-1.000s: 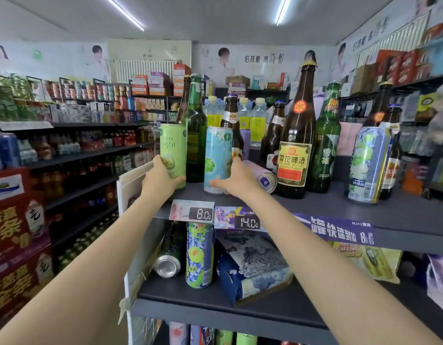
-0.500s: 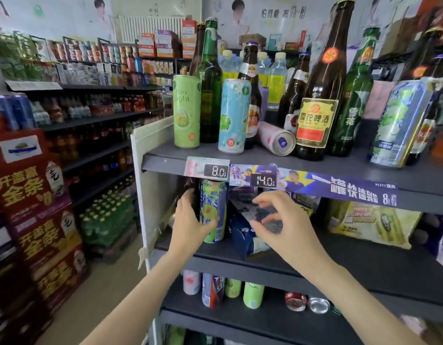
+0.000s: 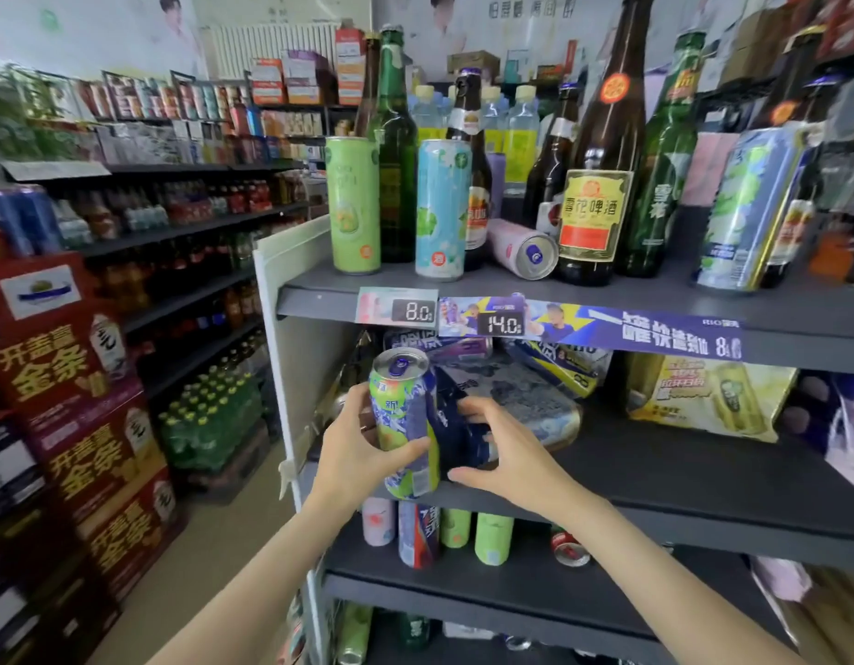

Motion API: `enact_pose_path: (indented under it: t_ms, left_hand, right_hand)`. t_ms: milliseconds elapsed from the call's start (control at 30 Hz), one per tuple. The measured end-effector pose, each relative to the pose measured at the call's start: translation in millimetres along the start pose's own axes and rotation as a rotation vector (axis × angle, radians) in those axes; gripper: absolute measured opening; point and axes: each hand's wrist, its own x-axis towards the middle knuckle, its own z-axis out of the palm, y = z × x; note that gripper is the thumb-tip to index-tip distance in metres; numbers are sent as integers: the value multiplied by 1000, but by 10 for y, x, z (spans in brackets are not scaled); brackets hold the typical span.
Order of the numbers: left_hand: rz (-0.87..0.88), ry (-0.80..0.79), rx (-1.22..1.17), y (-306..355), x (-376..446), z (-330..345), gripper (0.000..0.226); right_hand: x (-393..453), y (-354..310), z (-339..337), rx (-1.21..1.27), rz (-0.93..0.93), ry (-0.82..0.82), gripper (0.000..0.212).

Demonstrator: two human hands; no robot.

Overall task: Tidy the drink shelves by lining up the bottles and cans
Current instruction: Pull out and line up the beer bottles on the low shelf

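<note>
My left hand (image 3: 355, 448) grips a tall green-and-blue can (image 3: 405, 419), tilted and pulled out past the front edge of the middle shelf (image 3: 679, 477). My right hand (image 3: 506, 453) is spread on a dark blue multipack (image 3: 516, 400) lying beside the can, fingers around its near end. On the top shelf (image 3: 607, 300) a light green can (image 3: 354, 204) and a pale blue can (image 3: 441, 208) stand upright in front. A pink can (image 3: 523, 247) lies on its side behind them, among brown and green beer bottles (image 3: 595, 184).
A white side panel (image 3: 290, 338) bounds the shelving on the left. A yellow pack (image 3: 703, 395) lies on the middle shelf at right. Several cans (image 3: 456, 532) stand on the lower shelf. Red cartons (image 3: 55, 376) and other drink shelves line the aisle at left.
Both hands dropped from the top-shelf cans to the middle shelf. My left hand took the green-and-blue can and drew it out, tilting it; my right hand closed onto the blue pack.
</note>
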Motion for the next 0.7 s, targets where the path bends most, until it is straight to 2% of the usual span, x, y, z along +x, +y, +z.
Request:
enact_pose_path:
  t_ms: [133,267,400,500,567,633,700]
  left_hand:
    - [74,-118,-44,262,-113,-283,64]
    - [152,-171,-125,649,-138,-391,69]
    - [245,-312,-185,1181,-6,-193,62]
    - [324,-450,-158,1546,172,8,54]
    - [373,-439,-192,1707,321,144,39]
    - [386,-362,-215,1808,490,285,25]
    - [384,-263,-152,1873,659,463,24]
  right_hand:
    - [-37,-188,72,47,-50,-8,80]
    - [-178,-433,61,363,-64,5,89]
    - [-398,-569,-292,497,-36,259,85]
    - [-608,-578,-672,373,-20,450,88]
    - [-744,-535,-947,308,4,545,92]
    - [-849,-459,-1237,256,49,632,100]
    - [-887,-360,-1551,194,83,734,107]
